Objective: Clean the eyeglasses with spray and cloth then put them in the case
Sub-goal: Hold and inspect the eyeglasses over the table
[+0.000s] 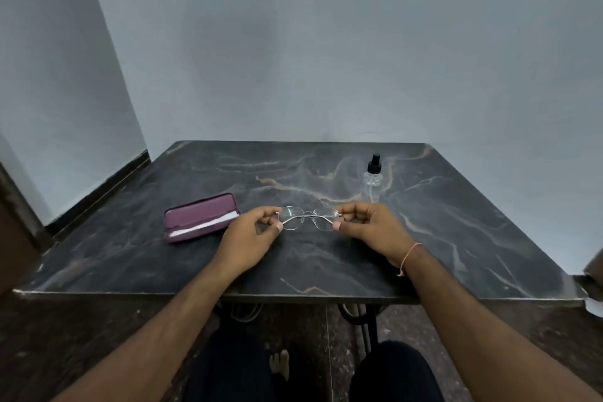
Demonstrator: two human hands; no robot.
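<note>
**Eyeglasses held two-handed above table centre**

Position: one pair of eyeglasses (pixel 309 218), thin metal frame with clear lenses, sits between both hands over the middle of the dark marbled table (pixel 456 238), forward of the near edge. The left hand (pixel 251 235) pinches the frame's left end with curled fingers and thumb; the right hand (pixel 368 228) pinches the right end likewise. Whether the frame touches the tabletop cannot be told.

Edges and room: the far table edge meets the wall. One purple case (pixel 200 217) lies open just left of the left hand, well in from the left edge, showing something white inside. One clear spray bottle (pixel 373 177) with a black top stands upright beyond the right hand, apart from it, nearer the far edge. Bare tabletop lies right of the right hand and along the near edge.

Count: eyeglasses one, case one, spray bottle one, hands two. One pinkish thread band (pixel 409 254) circles the right wrist.
</note>
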